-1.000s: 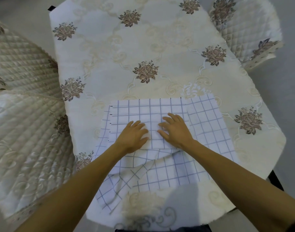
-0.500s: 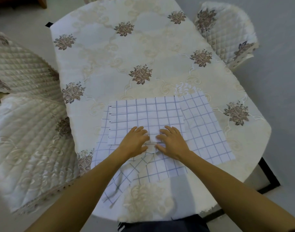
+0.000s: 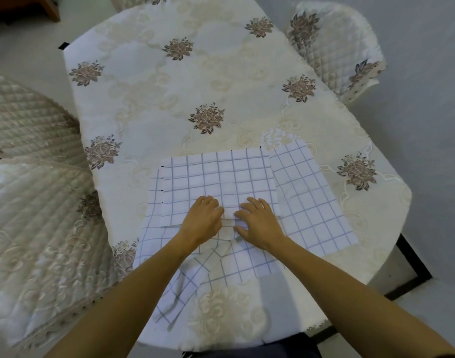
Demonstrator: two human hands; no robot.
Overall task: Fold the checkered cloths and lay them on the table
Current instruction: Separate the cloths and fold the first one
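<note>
A white checkered cloth with blue lines (image 3: 216,182) lies folded into a rectangle on the near part of the table (image 3: 169,99). My left hand (image 3: 202,220) and my right hand (image 3: 260,223) sit side by side on its near edge, fingers curled over the edge and thumbs tucked under it. A small ridge of cloth stands up between them. A second checkered cloth (image 3: 311,197) lies flat beneath it and sticks out to the right. More checkered fabric (image 3: 185,288) is rumpled under my forearms and hangs toward the table's front edge.
The table carries a cream tablecloth with brown flower motifs. Quilted chair covers stand at the left (image 3: 32,202) and at the back right (image 3: 337,47). Grey floor lies to the right.
Both hands slid back along the folded cloth from its middle to its near edge and came closer together. The camera view rose and widened.
</note>
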